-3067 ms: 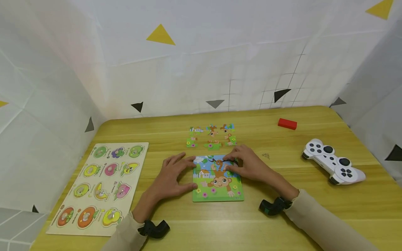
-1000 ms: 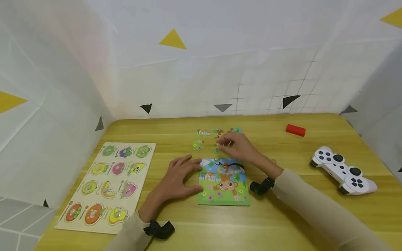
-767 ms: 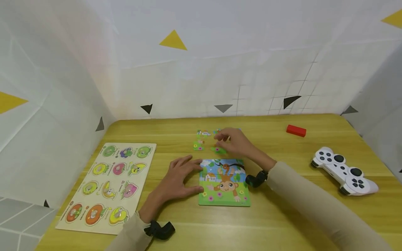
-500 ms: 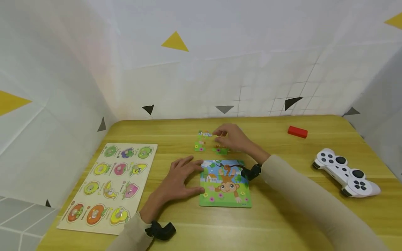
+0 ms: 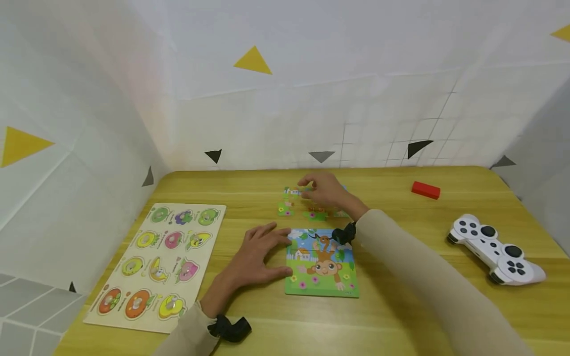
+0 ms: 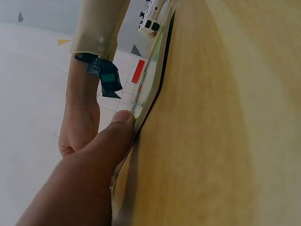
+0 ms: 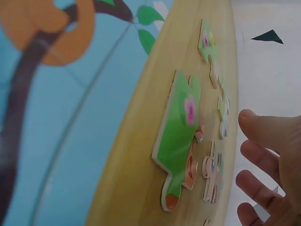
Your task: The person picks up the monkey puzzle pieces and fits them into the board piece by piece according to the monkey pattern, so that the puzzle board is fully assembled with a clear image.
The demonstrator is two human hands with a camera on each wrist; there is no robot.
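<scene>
A square monkey puzzle (image 5: 322,272) lies flat on the wooden table. My left hand (image 5: 253,256) rests along its left edge, fingers spread, with the thumb (image 6: 123,117) touching the border in the left wrist view. Behind the puzzle several loose jigsaw pieces lie on the table. Over them hovers my right hand (image 5: 327,190), thumb and fingers apart with nothing between them, partly covering the middle and right pieces. A green jigsaw piece with a pink flower (image 7: 181,125) shows large in the right wrist view. A house piece (image 5: 292,191) lies close to my right fingertips.
On the left is a wooden fruit peg board (image 5: 166,252). A white game controller (image 5: 494,249) sits at the right, and a red block (image 5: 425,190) lies near the back right. White cloth walls (image 5: 285,123) stand behind the table (image 5: 267,326).
My right hand has left the puzzle's upper right edge, reached back to the loose pieces and drifted left over them. The left hand stays at the puzzle's edge. The head view has shifted slightly.
</scene>
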